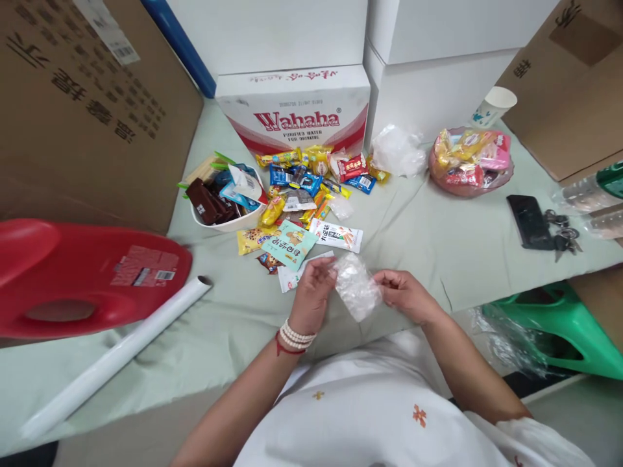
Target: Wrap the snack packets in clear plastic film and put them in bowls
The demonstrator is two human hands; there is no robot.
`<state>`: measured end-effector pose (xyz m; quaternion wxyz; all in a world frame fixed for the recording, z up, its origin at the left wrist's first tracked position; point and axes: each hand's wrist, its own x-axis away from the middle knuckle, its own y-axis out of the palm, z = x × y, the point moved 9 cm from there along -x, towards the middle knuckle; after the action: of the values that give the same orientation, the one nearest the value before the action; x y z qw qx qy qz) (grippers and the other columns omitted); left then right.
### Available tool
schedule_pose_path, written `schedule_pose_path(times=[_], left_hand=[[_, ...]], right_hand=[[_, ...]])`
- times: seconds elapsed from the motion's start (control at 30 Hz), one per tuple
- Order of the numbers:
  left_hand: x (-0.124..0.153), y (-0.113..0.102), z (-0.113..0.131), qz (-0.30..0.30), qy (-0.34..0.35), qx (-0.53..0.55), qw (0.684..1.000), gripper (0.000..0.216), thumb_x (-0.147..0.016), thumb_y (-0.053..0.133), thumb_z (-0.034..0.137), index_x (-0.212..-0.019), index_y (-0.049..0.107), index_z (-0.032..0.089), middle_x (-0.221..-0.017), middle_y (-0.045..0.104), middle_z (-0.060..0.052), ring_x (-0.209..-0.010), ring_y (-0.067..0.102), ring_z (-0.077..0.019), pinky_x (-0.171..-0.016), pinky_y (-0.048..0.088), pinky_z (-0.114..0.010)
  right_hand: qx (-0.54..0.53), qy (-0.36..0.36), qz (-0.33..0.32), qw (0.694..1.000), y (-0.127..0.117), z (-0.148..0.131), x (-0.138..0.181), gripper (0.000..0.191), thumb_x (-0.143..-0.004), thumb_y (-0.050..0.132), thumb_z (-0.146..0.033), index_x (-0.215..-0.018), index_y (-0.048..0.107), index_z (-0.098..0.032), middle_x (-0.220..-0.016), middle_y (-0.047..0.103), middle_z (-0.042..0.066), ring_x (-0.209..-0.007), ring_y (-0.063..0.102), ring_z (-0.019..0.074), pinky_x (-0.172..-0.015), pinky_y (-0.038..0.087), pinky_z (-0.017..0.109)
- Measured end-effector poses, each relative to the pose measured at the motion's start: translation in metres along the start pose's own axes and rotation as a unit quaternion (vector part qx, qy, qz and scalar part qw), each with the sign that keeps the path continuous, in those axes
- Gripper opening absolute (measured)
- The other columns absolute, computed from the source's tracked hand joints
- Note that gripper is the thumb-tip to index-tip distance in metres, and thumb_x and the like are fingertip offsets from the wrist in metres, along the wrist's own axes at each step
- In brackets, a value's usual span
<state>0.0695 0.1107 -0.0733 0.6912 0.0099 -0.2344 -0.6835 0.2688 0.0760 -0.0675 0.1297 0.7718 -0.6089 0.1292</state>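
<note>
Both my hands hold a small crumpled clear plastic bag (357, 287) above the near edge of a pale green cloth-covered table (428, 220). My left hand (315, 292), with white bead bracelets and a red string at the wrist, pinches the bag's left side. My right hand (402, 293) pinches its right side. Just beyond my hands lies a pile of wrapped snacks (304, 194), with a teal packet (289, 244) and a white packet (335, 235) nearest.
A white bowl (228, 224) of snacks sits left of the pile, a Wahaha carton (294, 107) behind it. A pink bowl (470, 165) of snacks, a paper cup (494, 107), a phone (529, 222) and keys (562, 237) lie right. A red stool (87, 275) and white roll (117, 353) lie left; a green stool (559, 324) stands right.
</note>
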Motion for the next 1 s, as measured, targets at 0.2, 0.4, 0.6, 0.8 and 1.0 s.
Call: schedule_pose_path(times=[0.2,0.4,0.6,0.8,1.0], left_hand=[[0.018,0.001,0.018,0.052,0.084,-0.17,0.98,0.04,-0.093,0.062,0.062,-0.094,0.061,0.022,-0.087,0.059,-0.001,-0.079,0.056,-0.016,-0.066,0.047,-0.026],[0.005,0.02,0.001,-0.007,0.016,-0.19,0.982,0.034,-0.074,0.084,0.047,-0.081,0.066,0.019,-0.079,0.063,-0.001,-0.077,0.058,-0.016,-0.07,0.049,-0.028],[0.002,-0.001,-0.003,0.053,-0.033,0.109,0.992,0.04,-0.073,0.089,0.043,-0.085,0.058,0.022,-0.09,0.067,0.001,-0.094,0.068,-0.0173,-0.079,0.059,-0.032],[0.015,0.009,0.026,-0.016,0.007,0.149,0.989,0.03,-0.08,0.087,0.034,-0.083,0.06,0.02,-0.097,0.071,0.0,-0.106,0.073,-0.0209,-0.09,0.061,-0.037],[0.041,0.032,0.038,-0.123,0.005,0.136,0.983,0.028,-0.084,0.082,0.038,-0.082,0.061,0.02,-0.098,0.075,-0.004,-0.102,0.074,-0.0237,-0.09,0.062,-0.041]], right_hand=[[0.183,-0.161,0.162,0.956,0.003,-0.034,0.01,0.018,-0.094,0.064,-0.035,-0.093,0.075,-0.021,-0.082,0.071,0.003,-0.07,0.059,0.0142,-0.066,0.047,0.026],[0.225,-0.224,0.226,0.921,-0.003,-0.052,0.027,0.016,-0.099,0.06,-0.034,-0.098,0.073,-0.024,-0.088,0.072,0.003,-0.075,0.063,0.0154,-0.071,0.049,0.027],[0.117,-0.046,0.19,0.974,-0.01,0.001,0.033,0.025,-0.095,0.063,-0.046,-0.09,0.066,-0.021,-0.067,0.055,-0.003,-0.056,0.046,0.0118,-0.054,0.039,0.024],[0.243,-0.067,0.214,0.944,-0.035,-0.033,0.062,0.033,-0.097,0.06,-0.052,-0.094,0.071,-0.021,-0.072,0.061,0.0,-0.064,0.053,0.0141,-0.062,0.044,0.026],[0.199,-0.154,0.123,0.96,0.0,-0.065,0.018,0.058,-0.079,0.079,-0.059,-0.122,0.068,-0.021,-0.125,0.07,0.01,-0.107,0.066,0.0246,-0.096,0.053,0.037]])
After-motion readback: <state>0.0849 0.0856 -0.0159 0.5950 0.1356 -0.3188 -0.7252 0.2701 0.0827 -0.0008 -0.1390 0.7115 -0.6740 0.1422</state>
